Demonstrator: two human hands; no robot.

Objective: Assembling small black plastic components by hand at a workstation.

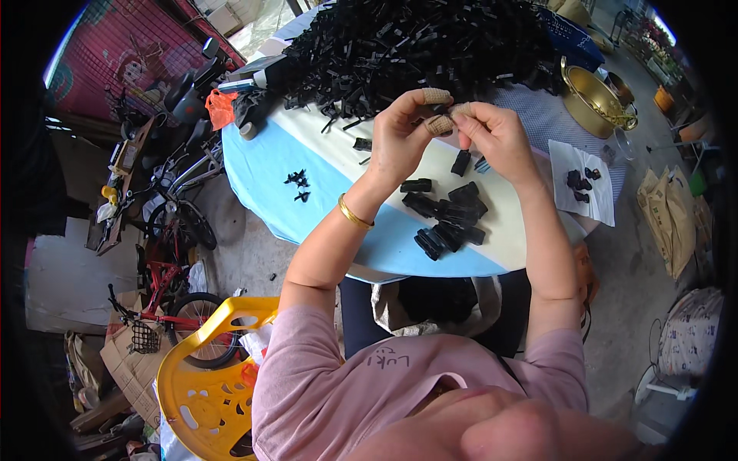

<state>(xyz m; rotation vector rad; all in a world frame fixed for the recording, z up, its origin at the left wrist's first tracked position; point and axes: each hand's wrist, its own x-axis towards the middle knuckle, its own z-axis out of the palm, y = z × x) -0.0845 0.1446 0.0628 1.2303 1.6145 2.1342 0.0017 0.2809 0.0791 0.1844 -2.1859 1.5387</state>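
Note:
Both hands meet over the round table, just in front of a large heap of small black parts (415,54). My left hand (401,137) has beige covers on its fingertips and is closed in a pinch. Close against it, my right hand (496,138) also pinches, with a beige cover on a fingertip. What lies between the fingers is too small and hidden to make out. A short black piece (460,162) rests on the cloth below my right hand. Nearer to me is a loose group of black blocks (450,213). Tiny black bits (298,184) lie further left.
A blue and cream cloth (265,177) covers the table. On its right are white paper (596,157) with dark pieces, a gold pot (588,107) and a blue basket (575,38). An open sack (487,303) sits at my lap. A yellow chair (192,376) and bicycles (165,269) stand left.

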